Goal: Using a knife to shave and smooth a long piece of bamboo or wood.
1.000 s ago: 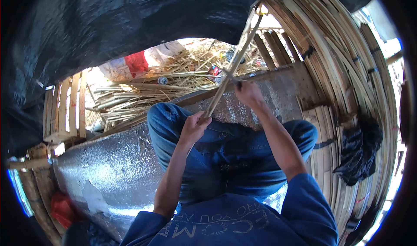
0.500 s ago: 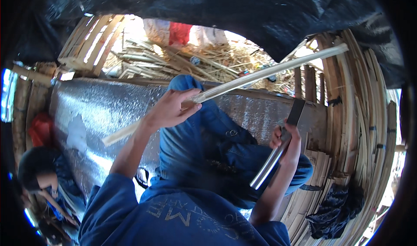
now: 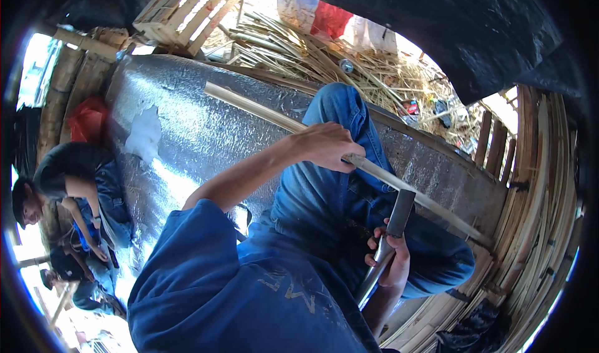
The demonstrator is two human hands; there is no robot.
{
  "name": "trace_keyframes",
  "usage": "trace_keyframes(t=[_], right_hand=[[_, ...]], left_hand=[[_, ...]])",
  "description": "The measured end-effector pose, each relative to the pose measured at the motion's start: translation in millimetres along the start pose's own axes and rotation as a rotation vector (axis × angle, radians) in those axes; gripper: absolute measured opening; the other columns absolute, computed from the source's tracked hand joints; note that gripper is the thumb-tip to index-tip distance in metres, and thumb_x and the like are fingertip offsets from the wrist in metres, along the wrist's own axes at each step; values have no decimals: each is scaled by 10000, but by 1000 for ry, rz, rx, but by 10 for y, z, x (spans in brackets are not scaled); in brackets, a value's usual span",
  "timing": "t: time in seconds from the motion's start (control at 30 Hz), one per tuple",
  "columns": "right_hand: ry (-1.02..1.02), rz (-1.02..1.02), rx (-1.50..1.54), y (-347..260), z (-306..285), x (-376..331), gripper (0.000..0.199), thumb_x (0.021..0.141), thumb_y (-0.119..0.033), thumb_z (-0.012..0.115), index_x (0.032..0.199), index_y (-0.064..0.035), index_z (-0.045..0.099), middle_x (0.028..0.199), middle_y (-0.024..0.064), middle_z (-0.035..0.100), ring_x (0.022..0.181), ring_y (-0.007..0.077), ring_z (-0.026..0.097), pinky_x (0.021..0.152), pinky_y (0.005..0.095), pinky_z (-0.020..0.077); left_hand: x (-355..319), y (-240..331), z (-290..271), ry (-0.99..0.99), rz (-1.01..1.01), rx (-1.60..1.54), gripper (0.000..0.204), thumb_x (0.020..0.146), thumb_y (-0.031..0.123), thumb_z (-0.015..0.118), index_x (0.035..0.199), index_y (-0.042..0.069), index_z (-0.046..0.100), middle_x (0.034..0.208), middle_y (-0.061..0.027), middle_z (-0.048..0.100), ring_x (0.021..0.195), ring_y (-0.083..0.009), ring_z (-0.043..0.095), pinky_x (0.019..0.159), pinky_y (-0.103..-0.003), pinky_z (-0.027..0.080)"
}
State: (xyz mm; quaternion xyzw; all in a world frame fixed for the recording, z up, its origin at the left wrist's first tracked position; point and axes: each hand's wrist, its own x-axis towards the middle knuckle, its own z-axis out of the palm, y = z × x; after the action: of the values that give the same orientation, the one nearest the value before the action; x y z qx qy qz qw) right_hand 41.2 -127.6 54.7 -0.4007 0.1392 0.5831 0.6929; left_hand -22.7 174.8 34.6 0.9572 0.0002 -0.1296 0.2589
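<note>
The left hand has its grip wrapped around a long bamboo strip over the knees; the right hand clasps a dark-bladed knife below it.

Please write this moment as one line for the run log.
left hand: grips bamboo strip | right hand: holds long knife | seated, silver mat

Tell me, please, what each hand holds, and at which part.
The left hand grips a long bamboo strip near its middle. The right hand grips a dark blade-like tool around its lower part, with the fingers wrapped around it.
</note>
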Motion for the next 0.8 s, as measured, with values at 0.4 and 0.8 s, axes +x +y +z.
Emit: trace_keyframes(t=[0.4, 0.8], right_hand=[[29, 168, 176, 126, 37, -59, 494, 903, -180, 501, 1374, -84, 386, 1043, 109, 537, 920, 256, 594, 803, 544, 542], [-128, 52, -147, 113, 118, -256, 844, 817, 16, 471, 1498, -131, -6, 1150, 248, 517, 558, 228, 640, 379, 271, 520]], left_hand=[[-145, -183, 152, 476, 234, 225, 353, 745, 218, 718, 1083, 140, 654, 985, -19, 552, 888, -193, 585, 812, -368, 472], [-846, -59, 596, 1610, -515, -466, 647, 836, 212, 700, 1329, 32, 321, 1270, -166, 395, 1197, -268, 379, 982, -403, 333]])
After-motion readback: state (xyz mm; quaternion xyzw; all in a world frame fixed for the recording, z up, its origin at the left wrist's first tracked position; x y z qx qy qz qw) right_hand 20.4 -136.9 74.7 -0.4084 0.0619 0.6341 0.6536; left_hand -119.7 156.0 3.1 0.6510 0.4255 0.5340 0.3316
